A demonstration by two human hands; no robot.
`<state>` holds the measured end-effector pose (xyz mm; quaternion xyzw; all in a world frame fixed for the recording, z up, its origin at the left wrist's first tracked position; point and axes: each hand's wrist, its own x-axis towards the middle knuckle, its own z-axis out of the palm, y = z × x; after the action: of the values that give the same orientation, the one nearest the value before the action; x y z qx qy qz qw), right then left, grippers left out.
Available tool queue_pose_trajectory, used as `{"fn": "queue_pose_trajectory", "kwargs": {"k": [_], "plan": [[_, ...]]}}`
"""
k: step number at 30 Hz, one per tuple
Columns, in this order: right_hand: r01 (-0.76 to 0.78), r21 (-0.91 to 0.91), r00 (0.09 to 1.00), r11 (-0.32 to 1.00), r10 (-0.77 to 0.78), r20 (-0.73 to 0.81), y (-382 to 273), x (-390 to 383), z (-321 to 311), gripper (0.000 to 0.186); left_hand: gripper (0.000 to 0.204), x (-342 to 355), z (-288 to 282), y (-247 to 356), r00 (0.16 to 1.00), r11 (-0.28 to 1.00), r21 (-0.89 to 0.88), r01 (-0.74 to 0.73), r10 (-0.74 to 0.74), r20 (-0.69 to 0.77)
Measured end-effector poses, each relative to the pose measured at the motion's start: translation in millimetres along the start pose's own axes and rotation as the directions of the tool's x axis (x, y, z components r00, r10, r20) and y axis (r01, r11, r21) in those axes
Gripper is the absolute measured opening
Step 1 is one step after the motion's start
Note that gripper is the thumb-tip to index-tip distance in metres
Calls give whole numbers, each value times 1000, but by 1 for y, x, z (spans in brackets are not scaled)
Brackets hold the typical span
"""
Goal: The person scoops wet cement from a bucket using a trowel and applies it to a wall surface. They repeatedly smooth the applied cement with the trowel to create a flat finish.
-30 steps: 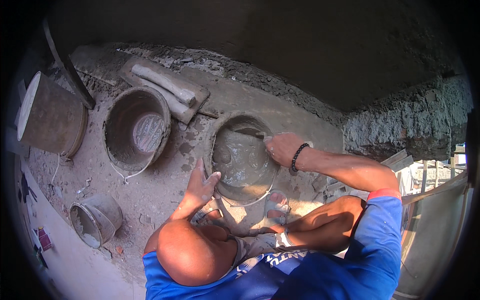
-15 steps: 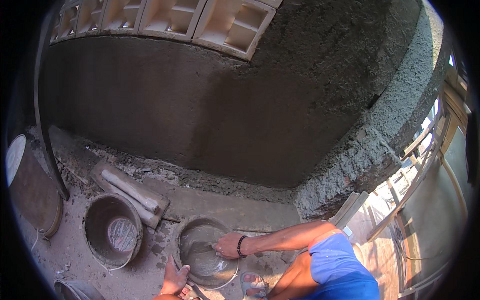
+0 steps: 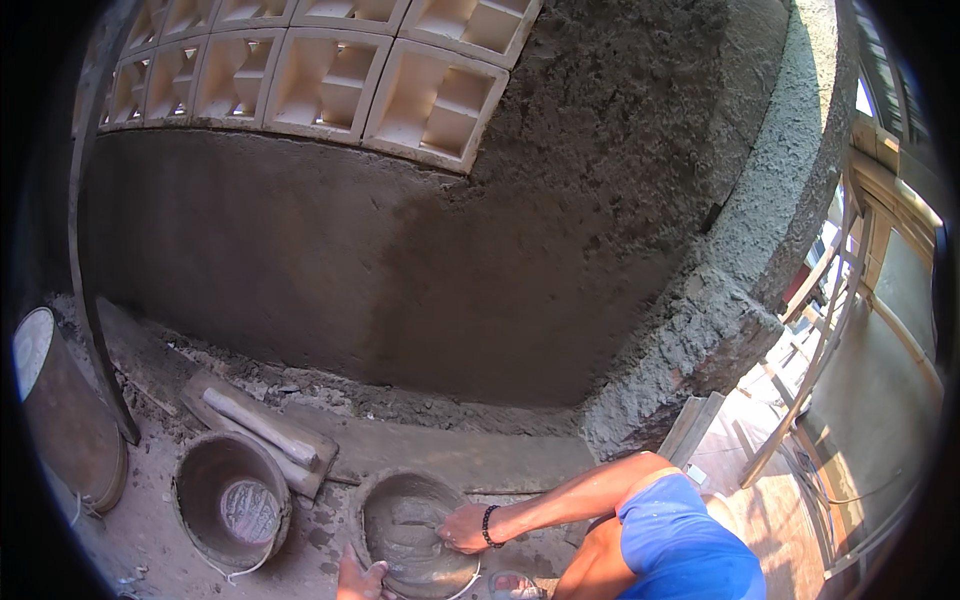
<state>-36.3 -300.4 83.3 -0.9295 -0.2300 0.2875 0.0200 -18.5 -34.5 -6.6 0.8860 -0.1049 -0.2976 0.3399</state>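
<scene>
Dark wall (image 3: 480,310); pale vent blocks (image 3: 364,92); dusty floor (image 3: 150,500)

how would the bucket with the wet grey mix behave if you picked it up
The bucket would probably feel heavy for its size, as it holds a thick wet grey mix. The mix may slump sideways if tilted, since its surface looks soft and smeared. The white handle might flex, being thin.

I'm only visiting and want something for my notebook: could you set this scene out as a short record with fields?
Bucket in use: contains wet grey mix
Left grip: at the bucket's near left rim
Right grip: inside the bucket, at the mix; any tool held is hidden
Second bucket: to the left, pale patch at its bottom
Wall: dark, with pale hollow blocks upper left
</scene>
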Motion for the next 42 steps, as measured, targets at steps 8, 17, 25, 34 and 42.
{"fn": "queue_pose_trajectory", "kwargs": {"k": [8,17,25,34,42], "plan": [[70,-88,996,994,-65,59,-3,-1,-31,27,96,11,13,-20,989,986,-110,-123,113,-93],[-95,-169,982,981,64,-178,15,1,-56,20,98,18,2,-13,1000,994,-114,6,-8,-23],[111,-62,994,992,-111,6,-23,-24,-59,30,97,28,15,-31,997,996,92,-18,25,-72],[-65,-161,996,985,55,-69,-11,-1,-90,23,97,10,-2,-19,998,989,-144,-33,24,-63],[-142,-97,990,985,143,3,-1,-10,-39,20,58,-35,-32,35,995,593,-802,-69,101,-11]]}}
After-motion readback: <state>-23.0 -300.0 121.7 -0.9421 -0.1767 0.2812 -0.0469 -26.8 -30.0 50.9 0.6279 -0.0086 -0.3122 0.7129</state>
